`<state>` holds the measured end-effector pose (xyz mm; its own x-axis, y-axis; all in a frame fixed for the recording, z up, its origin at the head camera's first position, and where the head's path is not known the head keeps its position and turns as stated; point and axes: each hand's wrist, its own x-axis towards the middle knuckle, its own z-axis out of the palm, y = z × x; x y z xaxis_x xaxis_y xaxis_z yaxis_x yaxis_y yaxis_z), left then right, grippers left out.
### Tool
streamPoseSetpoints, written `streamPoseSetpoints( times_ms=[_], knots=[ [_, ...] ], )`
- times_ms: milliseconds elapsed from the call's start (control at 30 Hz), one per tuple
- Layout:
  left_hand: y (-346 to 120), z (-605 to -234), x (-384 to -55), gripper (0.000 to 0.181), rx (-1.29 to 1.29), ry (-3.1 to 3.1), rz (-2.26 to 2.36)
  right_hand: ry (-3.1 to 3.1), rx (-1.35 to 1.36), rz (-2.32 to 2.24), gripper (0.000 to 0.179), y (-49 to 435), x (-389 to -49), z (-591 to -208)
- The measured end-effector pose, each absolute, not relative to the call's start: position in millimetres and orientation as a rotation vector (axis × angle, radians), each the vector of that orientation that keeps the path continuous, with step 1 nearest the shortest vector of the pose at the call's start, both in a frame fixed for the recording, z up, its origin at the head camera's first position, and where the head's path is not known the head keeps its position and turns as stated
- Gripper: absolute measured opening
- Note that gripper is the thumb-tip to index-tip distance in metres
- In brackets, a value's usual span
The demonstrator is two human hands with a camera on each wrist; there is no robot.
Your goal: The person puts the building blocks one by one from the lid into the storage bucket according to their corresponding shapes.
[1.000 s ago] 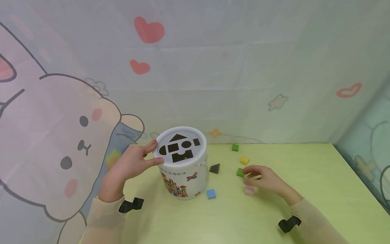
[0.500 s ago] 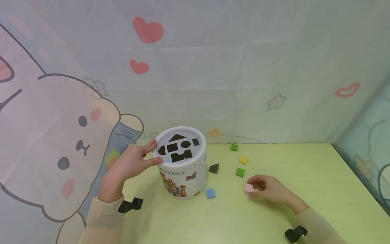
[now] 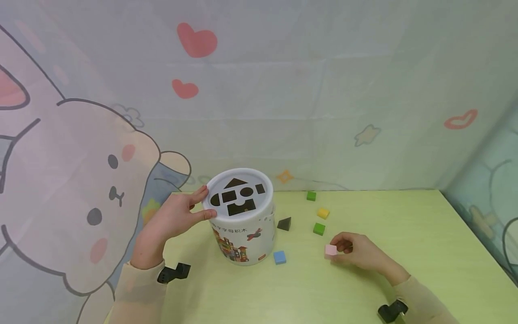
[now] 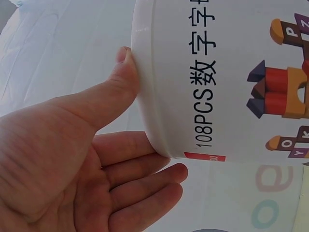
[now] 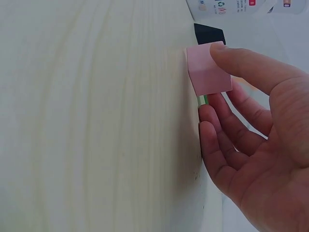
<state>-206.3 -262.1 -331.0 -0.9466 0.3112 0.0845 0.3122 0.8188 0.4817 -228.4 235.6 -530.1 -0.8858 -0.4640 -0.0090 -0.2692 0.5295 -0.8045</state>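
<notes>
A white block bucket (image 3: 243,238) with shape-cut holes in its lid (image 3: 220,180) stands left of centre in the head view. My left hand (image 3: 178,216) holds its rim from the left, thumb on the near side and fingers farther round; the left wrist view shows the outer fingers apart from the wall. At the right, my right hand (image 3: 360,252) pinches a pink block (image 3: 330,250). The right wrist view has the thumb on one face of the pink block (image 5: 207,70), with the opposing fingertips partly hidden behind it. The block is at or just above the tabletop.
On the light table (image 3: 364,292) lie a blue block (image 3: 279,257), a dark triangular block (image 3: 284,223), a green block (image 3: 319,229), a yellow block (image 3: 323,213) and another green block (image 3: 311,195). A printed curtain (image 3: 283,112) hangs behind.
My right hand has moved slightly towards me, from beside the nearer green block to the pink block, and pinches it. The left hand stays at the bucket's rim.
</notes>
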Motion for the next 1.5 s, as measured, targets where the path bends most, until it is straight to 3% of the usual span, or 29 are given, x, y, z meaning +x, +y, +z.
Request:
streamPoseSetpoints(
  times_ms=[767,1500],
  knots=[
    [-261.2,-329.3,-205.6,0.081,-0.497,-3.007,-0.79,2.522,-0.583,-1.302,0.037,238.1,-227.8,-528.3],
    [-262.5,-330.0,-206.3,0.081,-0.506,-3.007,-0.781,2.533,-0.727,-1.408,0.037,216.3,-242.9,-475.0]
  ],
)
